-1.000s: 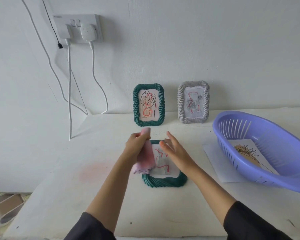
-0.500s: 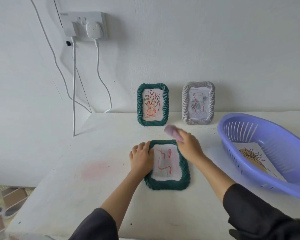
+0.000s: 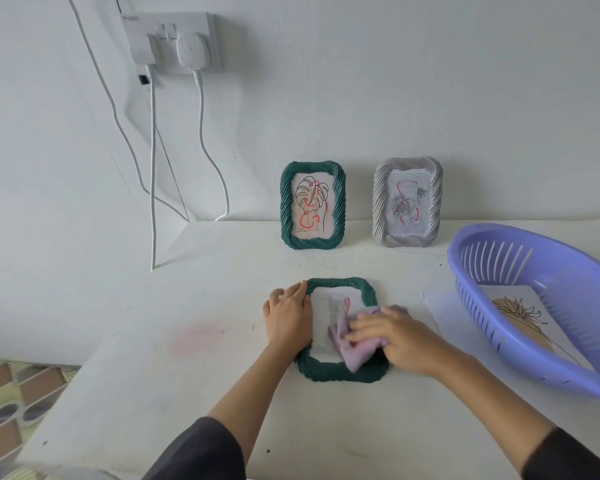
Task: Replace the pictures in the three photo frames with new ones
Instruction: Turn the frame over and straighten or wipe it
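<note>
A green photo frame point(image 3: 329, 373) lies flat on the white table, its glass marked with red scribble. My left hand point(image 3: 288, 320) presses flat on the frame's left edge. My right hand point(image 3: 400, 336) holds a pink-lilac cloth point(image 3: 352, 344) against the glass, covering its lower right part. Against the wall stand a second green frame point(image 3: 312, 206) with a leaf drawing and a grey frame point(image 3: 407, 202) with a rose picture, both scribbled in red.
A purple plastic basket point(image 3: 520, 271) at the right holds a paper with a plant drawing point(image 3: 520, 315). A white sheet point(image 3: 433, 306) lies partly under it. White cables point(image 3: 201, 133) hang from a wall socket at the back left. The table's left edge drops to a tiled floor.
The cloth passed from my left hand to my right, which has come down onto the glass. My left hand settled flat on the frame's left edge. The red scribble looks fainter.
</note>
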A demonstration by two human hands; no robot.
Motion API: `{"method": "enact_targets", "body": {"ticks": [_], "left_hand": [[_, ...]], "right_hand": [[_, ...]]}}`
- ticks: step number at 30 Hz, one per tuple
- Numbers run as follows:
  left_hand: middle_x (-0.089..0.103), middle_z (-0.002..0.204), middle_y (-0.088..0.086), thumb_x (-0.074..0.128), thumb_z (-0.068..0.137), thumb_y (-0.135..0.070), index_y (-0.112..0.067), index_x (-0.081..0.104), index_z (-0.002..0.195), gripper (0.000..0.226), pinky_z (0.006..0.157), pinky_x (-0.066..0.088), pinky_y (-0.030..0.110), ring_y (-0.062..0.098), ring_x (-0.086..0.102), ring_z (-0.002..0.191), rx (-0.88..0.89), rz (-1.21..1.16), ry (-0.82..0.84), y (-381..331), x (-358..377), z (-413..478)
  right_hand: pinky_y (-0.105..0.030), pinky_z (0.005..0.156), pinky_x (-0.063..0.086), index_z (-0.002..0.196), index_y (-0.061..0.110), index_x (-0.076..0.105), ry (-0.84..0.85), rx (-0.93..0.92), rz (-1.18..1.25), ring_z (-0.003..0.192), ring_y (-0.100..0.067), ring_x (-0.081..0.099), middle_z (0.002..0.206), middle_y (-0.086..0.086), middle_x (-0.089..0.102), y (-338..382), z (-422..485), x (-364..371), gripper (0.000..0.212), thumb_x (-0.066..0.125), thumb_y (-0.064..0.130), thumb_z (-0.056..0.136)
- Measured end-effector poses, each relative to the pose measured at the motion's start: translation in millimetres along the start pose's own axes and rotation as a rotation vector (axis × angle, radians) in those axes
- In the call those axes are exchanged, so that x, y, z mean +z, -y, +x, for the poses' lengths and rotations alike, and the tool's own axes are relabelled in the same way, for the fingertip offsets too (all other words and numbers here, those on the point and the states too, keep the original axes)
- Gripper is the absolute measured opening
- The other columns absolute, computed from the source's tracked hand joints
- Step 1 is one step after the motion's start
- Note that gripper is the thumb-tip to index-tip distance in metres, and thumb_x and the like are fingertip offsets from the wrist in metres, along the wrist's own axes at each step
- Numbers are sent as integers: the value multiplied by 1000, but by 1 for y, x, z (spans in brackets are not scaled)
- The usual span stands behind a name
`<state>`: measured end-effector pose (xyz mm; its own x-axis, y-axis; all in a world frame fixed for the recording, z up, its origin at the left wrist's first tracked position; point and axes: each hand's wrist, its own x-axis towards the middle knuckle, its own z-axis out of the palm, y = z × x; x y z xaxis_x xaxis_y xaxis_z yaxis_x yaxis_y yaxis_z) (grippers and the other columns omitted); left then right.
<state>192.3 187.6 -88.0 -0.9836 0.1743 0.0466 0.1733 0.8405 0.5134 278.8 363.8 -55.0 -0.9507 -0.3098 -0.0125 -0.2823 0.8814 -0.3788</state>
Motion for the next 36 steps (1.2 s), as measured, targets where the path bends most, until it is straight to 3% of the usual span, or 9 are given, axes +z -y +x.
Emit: {"method": "enact_targets", "body": {"ticks": [3, 8, 12, 17, 21, 24, 27, 30, 36], "left_hand": [[35, 151, -8, 25, 99, -24, -26, 34, 144, 46, 113, 17, 37, 24, 22, 139, 5, 9, 9, 1, 0, 0], [36, 150, -9, 26, 99, -25, -27, 35, 144, 46, 112, 19, 37, 23, 24, 137, 10, 22, 5, 1, 0, 1], [36, 150, -9, 24, 100, -26, -28, 34, 144, 45, 112, 18, 37, 23, 24, 138, 13, 25, 14, 2, 1, 1], [35, 151, -8, 24, 100, -26, -27, 33, 145, 46, 113, 18, 38, 24, 23, 138, 8, 25, 17, 3, 1, 1], [34, 152, -8, 24, 100, -26, -27, 32, 145, 46, 112, 18, 37, 24, 23, 139, 7, 45, 21, 1, 1, -1], [33, 152, -8, 24, 100, -25, -26, 31, 146, 47, 113, 17, 38, 24, 22, 140, 6, 35, 22, 1, 0, 1], [33, 152, -7, 24, 100, -25, -26, 32, 145, 46, 114, 17, 38, 25, 21, 140, -10, 27, 28, 0, 0, 2], [34, 152, -6, 23, 100, -24, -26, 32, 145, 45, 114, 17, 40, 25, 21, 141, -16, 19, 37, -1, -1, 2], [32, 153, -6, 23, 101, -25, -25, 30, 145, 45, 113, 18, 39, 26, 20, 141, -29, 31, 56, -3, -1, 3]], "right_hand": [[-32, 117, 15, 136, 34, 44, -143, 124, -108, 142, -14, 26, 149, 13, 34, -9, 35, 1, 67, 35, -10, 85], [-21, 113, 9, 133, 23, 50, -49, -27, 22, 140, -12, 29, 144, 8, 45, 6, 38, 20, 62, 35, -12, 84], [-13, 110, -1, 126, 34, 55, 33, -48, 37, 134, -3, 30, 142, 22, 42, -4, -4, 8, 63, 33, -9, 85], [-30, 118, 3, 134, 32, 46, -150, 142, -48, 142, -7, 22, 149, 16, 34, -14, 35, -3, 70, 34, -14, 83], [-29, 117, 10, 133, 23, 50, -97, -14, 27, 139, -10, 30, 145, 9, 43, 4, 50, 19, 63, 38, -13, 82], [-27, 112, 21, 125, 27, 59, -31, -155, 41, 126, -3, 41, 133, 15, 55, 5, 27, 29, 60, 36, -6, 81], [-17, 110, 5, 126, 32, 56, -36, -114, 39, 126, 7, 34, 137, 21, 49, -2, 1, 18, 61, 33, -5, 84], [-18, 110, -6, 129, 33, 53, -41, -1, 23, 127, 12, 19, 142, 22, 41, -6, -3, 5, 65, 33, -11, 85], [-27, 115, 9, 138, 29, 42, -201, 135, -32, 142, -13, 24, 150, 10, 35, -4, 35, 6, 68, 34, -12, 84]]}}
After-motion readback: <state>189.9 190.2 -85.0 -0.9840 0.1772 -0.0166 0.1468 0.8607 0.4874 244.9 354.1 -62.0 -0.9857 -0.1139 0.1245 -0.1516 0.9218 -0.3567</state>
